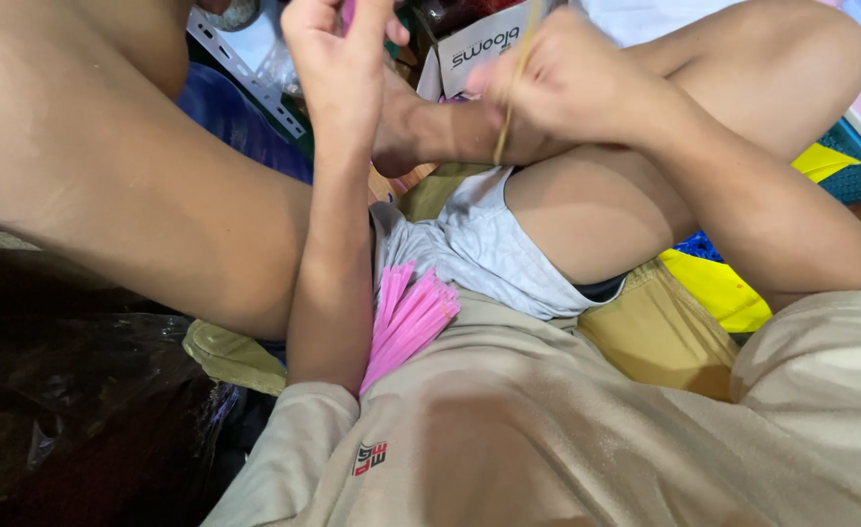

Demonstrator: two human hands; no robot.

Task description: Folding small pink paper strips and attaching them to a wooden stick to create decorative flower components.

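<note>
Your left hand (338,59) is raised far-left, fingers closed on a small pink piece at the top edge; can't tell exactly what it is. Your right hand (557,78) sits far-centre, fingers pinched narrow on a thin tan rubber band (507,117) that hangs down toward your ankle. A bundle of pink strips (406,317) lies near you in your lap, just beside the left forearm, resting on the grey shorts (479,239). White cardboard box (479,44) sits far, btw both hands.
</note>
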